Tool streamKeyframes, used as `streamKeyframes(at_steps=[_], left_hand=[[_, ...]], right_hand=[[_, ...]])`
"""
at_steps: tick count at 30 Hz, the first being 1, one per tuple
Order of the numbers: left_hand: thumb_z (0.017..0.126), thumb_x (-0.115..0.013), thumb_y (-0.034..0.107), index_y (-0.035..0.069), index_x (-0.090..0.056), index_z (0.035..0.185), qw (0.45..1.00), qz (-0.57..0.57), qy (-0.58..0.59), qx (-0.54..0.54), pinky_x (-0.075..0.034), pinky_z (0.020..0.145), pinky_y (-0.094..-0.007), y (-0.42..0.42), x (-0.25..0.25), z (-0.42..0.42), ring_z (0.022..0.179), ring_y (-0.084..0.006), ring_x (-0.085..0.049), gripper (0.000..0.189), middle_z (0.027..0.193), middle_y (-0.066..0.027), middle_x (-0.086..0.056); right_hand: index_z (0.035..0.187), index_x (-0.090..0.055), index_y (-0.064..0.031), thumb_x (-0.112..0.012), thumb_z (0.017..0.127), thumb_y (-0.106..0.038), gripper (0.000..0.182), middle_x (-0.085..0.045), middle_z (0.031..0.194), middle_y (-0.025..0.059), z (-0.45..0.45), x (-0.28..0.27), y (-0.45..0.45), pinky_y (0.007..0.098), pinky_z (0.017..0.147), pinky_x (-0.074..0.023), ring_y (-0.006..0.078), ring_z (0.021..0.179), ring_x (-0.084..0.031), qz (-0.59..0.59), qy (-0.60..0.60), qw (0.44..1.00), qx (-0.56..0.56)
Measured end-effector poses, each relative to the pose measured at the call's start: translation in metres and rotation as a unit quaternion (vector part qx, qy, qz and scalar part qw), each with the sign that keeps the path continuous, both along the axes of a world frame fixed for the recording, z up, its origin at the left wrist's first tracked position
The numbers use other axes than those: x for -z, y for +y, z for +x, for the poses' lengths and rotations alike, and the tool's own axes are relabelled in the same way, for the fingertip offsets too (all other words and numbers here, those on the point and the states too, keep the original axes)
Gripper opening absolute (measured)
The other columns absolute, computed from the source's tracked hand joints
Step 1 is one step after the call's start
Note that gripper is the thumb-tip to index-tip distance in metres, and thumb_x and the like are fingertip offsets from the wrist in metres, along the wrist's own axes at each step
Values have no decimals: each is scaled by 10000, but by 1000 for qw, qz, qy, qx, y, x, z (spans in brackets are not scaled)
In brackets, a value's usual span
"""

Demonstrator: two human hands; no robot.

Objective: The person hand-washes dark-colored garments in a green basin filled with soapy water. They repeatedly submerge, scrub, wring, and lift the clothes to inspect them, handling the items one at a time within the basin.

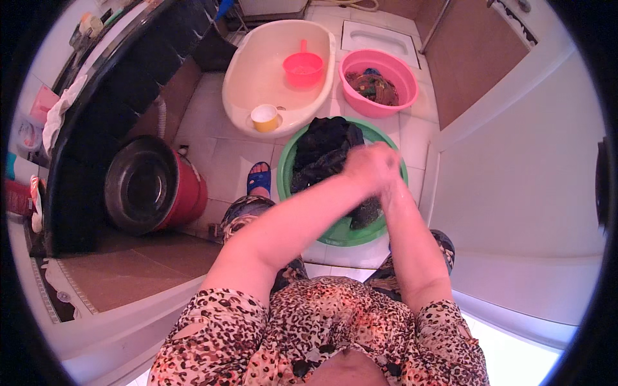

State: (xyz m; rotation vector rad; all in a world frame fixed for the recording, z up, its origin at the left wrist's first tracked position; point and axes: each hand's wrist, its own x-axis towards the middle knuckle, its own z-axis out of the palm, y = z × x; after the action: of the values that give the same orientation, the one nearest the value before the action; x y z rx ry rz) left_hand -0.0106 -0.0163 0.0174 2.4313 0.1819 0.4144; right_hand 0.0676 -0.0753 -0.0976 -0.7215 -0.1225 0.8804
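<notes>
Both my hands meet over the right half of a green plastic basin (342,237) on the floor. My left hand (363,166) and my right hand (389,164) are blurred and pressed together, and their fingers overlap. Dark wet cloth (326,144) fills the left part of the basin, and a piece of it shows below my wrists. Whether cloth is between my hands cannot be made out. Some water shows in the basin around the cloth.
Beyond the green basin lie a cream baby bathtub (246,67) with a pink dipper (303,70) and a yellow cup (264,118), and a pink basin (379,108) of patterned clothes. A red bucket (190,193) and a dark basin (142,186) stand left. A white door (512,193) is at right.
</notes>
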Motion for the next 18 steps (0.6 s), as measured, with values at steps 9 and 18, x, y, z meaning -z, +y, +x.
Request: streamKeyframes(at_steps=[9,18], left_hand=[[933,-496,448,3,-691,865,963,-30,9,-266,-488,762,-480,112,9,6,857,-422,-632,491,845,-270,-646],[965,-537,450,68,-566,808,806,-572,-31,-148,-478,611,-308,136,-6,-3,606,-136,-540,414,708,-31,-562]], right_hand=[[1071,-615,-46,-613,890,-344,348,-677,1000,93,-53,-151,4,376,786,-525,217,849,-643,-195,36,973,-121],[1166,-587,18,-692,809,-239,453,-673,1011,100,-8,-126,-46,360,885,-493,201,959,-635,-240,-197,941,-132]])
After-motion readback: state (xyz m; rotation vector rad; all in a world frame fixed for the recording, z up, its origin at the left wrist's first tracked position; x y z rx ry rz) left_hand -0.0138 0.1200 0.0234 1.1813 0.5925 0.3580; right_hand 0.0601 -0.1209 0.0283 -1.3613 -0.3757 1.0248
